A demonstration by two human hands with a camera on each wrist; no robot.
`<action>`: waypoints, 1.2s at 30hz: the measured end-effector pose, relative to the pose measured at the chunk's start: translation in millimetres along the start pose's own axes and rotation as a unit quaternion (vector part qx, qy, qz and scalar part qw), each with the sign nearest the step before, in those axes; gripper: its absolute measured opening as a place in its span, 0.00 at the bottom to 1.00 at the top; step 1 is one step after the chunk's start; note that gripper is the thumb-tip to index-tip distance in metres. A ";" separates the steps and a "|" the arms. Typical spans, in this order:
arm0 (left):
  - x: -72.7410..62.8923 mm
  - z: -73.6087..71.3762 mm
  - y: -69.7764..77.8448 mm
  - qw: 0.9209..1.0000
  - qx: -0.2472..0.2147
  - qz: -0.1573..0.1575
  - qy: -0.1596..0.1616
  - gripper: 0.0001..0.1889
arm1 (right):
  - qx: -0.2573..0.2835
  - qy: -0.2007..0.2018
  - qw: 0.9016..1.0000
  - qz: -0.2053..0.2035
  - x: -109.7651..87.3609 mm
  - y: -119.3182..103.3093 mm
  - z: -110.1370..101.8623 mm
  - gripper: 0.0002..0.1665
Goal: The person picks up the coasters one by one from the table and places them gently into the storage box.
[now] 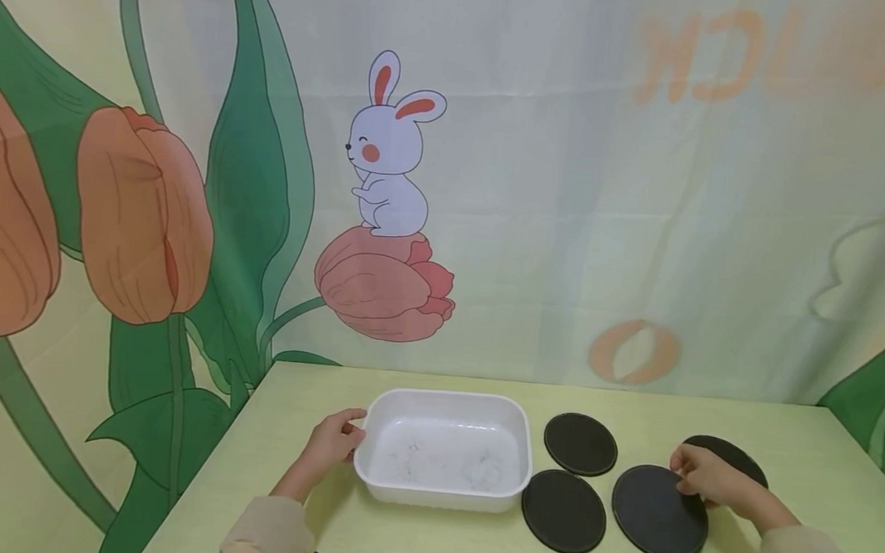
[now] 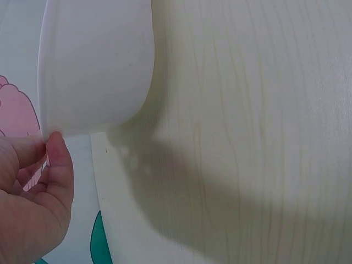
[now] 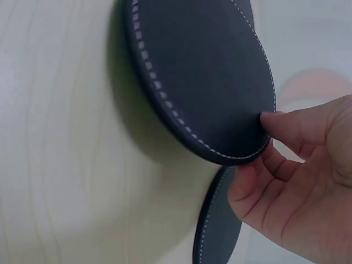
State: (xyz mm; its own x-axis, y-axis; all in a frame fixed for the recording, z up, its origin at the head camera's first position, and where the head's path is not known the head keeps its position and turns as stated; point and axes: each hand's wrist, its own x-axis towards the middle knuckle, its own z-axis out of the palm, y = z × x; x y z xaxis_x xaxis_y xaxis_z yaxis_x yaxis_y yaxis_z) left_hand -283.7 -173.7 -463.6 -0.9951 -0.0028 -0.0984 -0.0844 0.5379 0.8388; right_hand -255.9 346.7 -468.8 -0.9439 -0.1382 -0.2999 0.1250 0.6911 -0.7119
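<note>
A white rectangular dish (image 1: 442, 498) stands on the table, with faint marks on its bottom. My left hand (image 1: 332, 439) is at its left end; in the left wrist view, the thumb and fingers (image 2: 58, 157) pinch the rim. Between its thumb and fingers, my right hand (image 1: 713, 479) holds a round black coaster (image 1: 659, 513) by the edge. White stitching runs round this coaster, and the right wrist view shows it tilted above the table with a shadow under it. Another black coaster (image 3: 220, 220) lies beneath the right hand, partly covered by it.
Two more black coasters lie between the dish and the right hand, one farther back (image 1: 580, 444) and one nearer (image 1: 564, 512). Behind the pale wood-grain table (image 1: 428, 547) hangs a curtain (image 1: 537, 190) printed with a rabbit and tulips.
</note>
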 end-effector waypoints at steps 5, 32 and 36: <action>-0.4 -0.4 0.1 1.000 0.003 0.006 0.001 0.19 | 0.026 -0.024 0.999 -0.014 -4.6 -3.2 -4.6 0.13; 2.0 -0.3 -2.2 1.000 0.009 0.002 0.003 0.20 | 0.248 -0.167 0.950 -0.092 -11.2 0.3 -25.3 0.10; 1.6 0.1 -2.5 1.000 0.006 0.006 0.003 0.20 | 0.285 -0.168 0.938 -0.106 -10.3 -8.2 -24.1 0.11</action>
State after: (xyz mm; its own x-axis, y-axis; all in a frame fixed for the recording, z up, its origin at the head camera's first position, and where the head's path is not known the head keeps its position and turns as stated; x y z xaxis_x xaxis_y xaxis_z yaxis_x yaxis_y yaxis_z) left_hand -285.1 -175.0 -465.9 -0.9964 -0.0012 -0.0849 -0.0717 0.5484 0.8331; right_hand -254.6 359.6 -444.6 -0.8284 -0.5117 -0.2280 0.1782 0.1451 -0.9732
